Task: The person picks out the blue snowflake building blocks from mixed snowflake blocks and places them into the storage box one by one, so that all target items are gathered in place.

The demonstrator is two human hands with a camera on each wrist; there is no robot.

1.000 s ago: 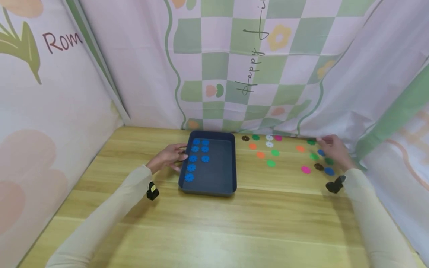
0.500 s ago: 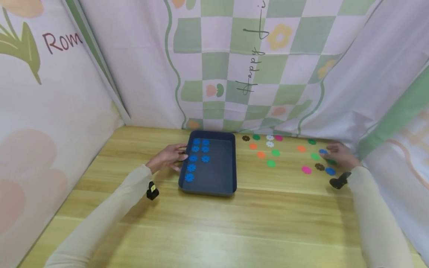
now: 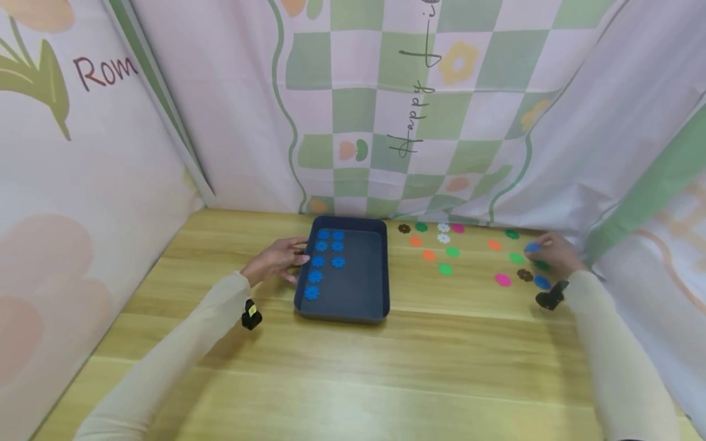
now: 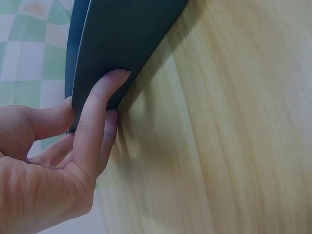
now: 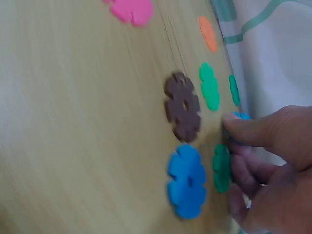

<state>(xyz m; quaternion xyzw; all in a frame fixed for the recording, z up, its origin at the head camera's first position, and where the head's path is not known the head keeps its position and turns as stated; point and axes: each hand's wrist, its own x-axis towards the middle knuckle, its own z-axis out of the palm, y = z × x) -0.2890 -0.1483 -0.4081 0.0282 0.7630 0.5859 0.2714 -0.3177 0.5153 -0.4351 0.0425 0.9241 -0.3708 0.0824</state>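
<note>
A dark rectangular baking tray (image 3: 361,275) stands on the wooden table, with several blue flower-shaped discs (image 3: 338,262) laid in rows at its left side. My left hand (image 3: 277,258) holds the tray's left side; in the left wrist view the thumb is at the rim and a finger presses the outer wall. Far to the right, my right hand (image 3: 558,252) pinches another blue flower-shaped disc (image 3: 532,247) between thumb and fingers. That disc is mostly hidden behind the thumb in the right wrist view. Beneath the hand lies a dark green disc (image 5: 222,168).
Near the right hand lie a blue disc (image 5: 187,182), a brown disc (image 5: 183,106), a pink disc (image 3: 503,280) and green and orange ones. More loose discs, including a white one (image 3: 444,238), lie right of the tray. A patterned curtain (image 3: 397,122) hangs along the table's back edge.
My right hand drew back from near the far green disc toward the blue disc, and now pinches it, slightly lifted or tilted. The left hand and tray have not moved.
</note>
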